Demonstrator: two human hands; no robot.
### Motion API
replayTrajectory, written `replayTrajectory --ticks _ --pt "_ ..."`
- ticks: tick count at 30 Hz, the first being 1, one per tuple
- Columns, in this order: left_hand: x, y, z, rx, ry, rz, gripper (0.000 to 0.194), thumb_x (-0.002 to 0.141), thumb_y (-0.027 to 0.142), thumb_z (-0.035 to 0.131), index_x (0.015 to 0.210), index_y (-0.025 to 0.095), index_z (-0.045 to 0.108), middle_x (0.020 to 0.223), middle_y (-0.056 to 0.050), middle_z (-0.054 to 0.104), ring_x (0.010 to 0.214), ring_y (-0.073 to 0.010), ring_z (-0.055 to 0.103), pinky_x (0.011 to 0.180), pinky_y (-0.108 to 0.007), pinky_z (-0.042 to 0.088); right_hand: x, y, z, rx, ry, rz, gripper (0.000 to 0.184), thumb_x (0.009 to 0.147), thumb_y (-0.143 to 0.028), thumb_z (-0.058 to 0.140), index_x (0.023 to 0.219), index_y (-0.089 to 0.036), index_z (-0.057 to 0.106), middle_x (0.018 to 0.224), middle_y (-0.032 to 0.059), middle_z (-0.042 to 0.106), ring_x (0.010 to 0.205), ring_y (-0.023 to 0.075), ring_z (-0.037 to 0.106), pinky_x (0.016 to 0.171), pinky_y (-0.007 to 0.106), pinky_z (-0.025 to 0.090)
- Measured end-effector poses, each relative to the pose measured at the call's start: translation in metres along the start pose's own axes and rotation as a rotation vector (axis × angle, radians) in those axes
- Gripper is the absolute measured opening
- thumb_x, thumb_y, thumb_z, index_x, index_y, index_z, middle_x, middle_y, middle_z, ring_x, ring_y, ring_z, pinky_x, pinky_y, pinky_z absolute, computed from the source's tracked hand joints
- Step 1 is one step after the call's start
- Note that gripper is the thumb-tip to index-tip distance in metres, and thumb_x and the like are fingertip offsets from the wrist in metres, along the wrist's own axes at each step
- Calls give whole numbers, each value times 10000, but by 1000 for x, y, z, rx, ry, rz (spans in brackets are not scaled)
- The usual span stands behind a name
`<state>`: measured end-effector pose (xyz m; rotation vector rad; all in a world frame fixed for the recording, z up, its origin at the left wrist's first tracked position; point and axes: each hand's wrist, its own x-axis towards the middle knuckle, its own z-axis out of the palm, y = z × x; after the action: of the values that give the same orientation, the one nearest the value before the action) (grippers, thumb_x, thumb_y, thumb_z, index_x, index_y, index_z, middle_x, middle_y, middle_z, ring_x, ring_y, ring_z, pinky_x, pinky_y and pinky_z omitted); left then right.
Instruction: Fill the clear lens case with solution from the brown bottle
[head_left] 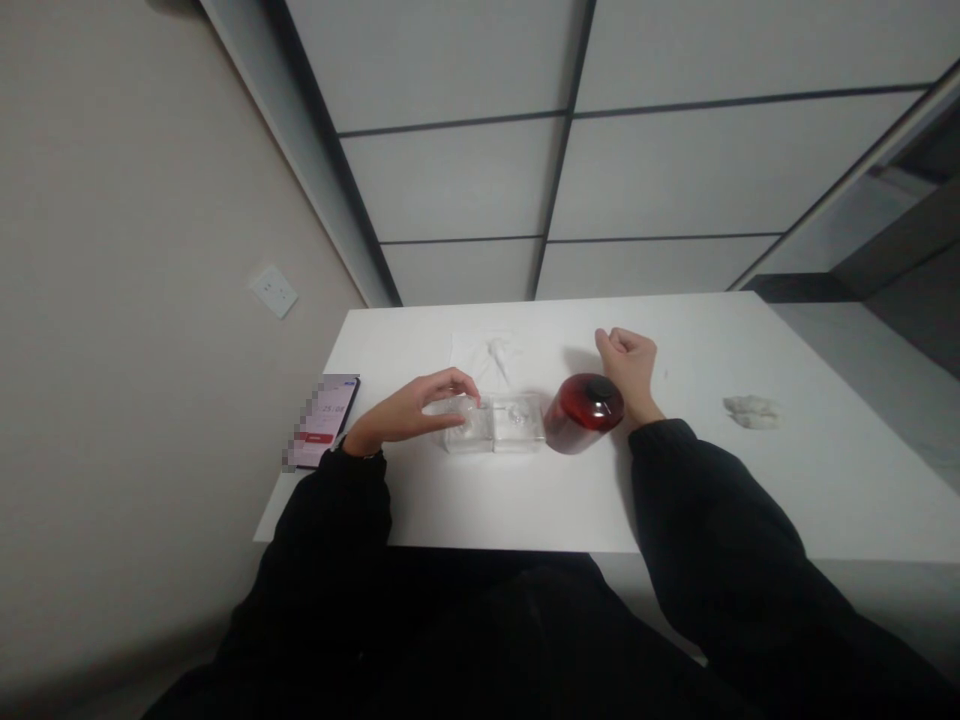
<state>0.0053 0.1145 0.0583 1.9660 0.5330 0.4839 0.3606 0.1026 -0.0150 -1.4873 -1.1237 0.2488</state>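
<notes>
Left hand (427,405) at left half of clear container (517,438) on tabletop (480,510), thumb and fingers apart; contact unclear. Right hand (630,365) balled, fingers together, beside red bottle (577,425), right of container. Phone (330,415) at tabletop's left edge.

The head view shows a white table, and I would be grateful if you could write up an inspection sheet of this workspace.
Surface: white table, light-coloured top.
Job's things: clear container in two side-by-side parts, contents hard to make out; red bottle with a dark cap, just to its right.
Clutter: phone at the left edge, screen lit; small white item behind the container; crumpled whitish wad at right.
Hands: left hand curved over the container's left part, contact unclear; right hand in a fist behind the bottle.
Cables: nothing seen.
Surroundings: white panels behind; wall outlet at left.
</notes>
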Motion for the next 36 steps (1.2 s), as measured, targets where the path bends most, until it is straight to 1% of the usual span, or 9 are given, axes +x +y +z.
replayTrajectory --ticks 5,10,13,16,19,23,28,32,36 --pt "1 0 -2 -2 -67 70 290 1017 360 680 1272 223 660 1249 -114 729 1271 -258 680 1166 -469 499 0 0 0 3 -1 -7 505 832 -312 616 576 -251 185 558 -75 173 574 104 196 585 307 179" --pt "2 -7 -2 103 -24 41 432 913 379 813 1299 248 668 1326 -108 699 1280 -275 664 1154 -462 509 0 0 0 7 -7 -7 519 840 -332 623 580 -252 181 559 -74 179 575 105 202 585 308 180" --pt "2 -9 -1 102 -71 46 415 954 375 769 1339 265 659 1332 -100 715 1331 -270 647 1186 -450 476 0 0 -1 9 -11 -10 508 833 -324 618 579 -254 183 558 -75 181 575 104 203 585 309 181" --pt "2 -10 -1 111 -115 50 520 965 373 760 1450 282 600 1353 -109 710 1363 -274 633 1204 -464 454 0 0 -1 13 -13 -13 495 836 -314 606 581 -256 185 562 -75 185 573 104 206 586 310 183" --pt "2 -11 0 119 -42 8 705 882 383 856 1511 287 551 1310 -107 707 1311 -287 669 1155 -471 499 0 1 0 12 -9 -16 497 841 -294 606 577 -256 186 561 -76 187 572 105 207 588 312 183" --pt "1 -9 -1 63 -39 34 693 943 325 792 1565 287 491 1168 -80 766 1322 -274 675 1155 -485 501 1 2 0 8 -6 -19 515 849 -274 620 576 -255 184 559 -77 188 568 106 207 590 315 186" --pt "-2 -8 -3 69 -45 47 761 936 328 801 1611 291 453 1336 -127 724 1319 -274 672 1145 -478 520 2 3 -1 -3 -13 -17 550 868 -302 647 576 -251 184 554 -76 180 570 105 201 583 313 188" --pt "-3 -11 -2 54 -19 6 883 921 332 820 1670 306 351 1240 -88 742 1314 -267 674 1201 -506 472 2 3 -1 2 -16 -12 553 875 -289 647 576 -253 183 554 -78 183 560 103 203 584 317 190" --pt "-4 -14 -3 -3 -64 25 887 949 326 783 1692 320 297 1334 -109 712 1367 -269 646 1206 -504 476 1 3 -1 3 -14 -11 534 865 -248 634 572 -251 187 551 -79 190 559 100 206 585 316 186"
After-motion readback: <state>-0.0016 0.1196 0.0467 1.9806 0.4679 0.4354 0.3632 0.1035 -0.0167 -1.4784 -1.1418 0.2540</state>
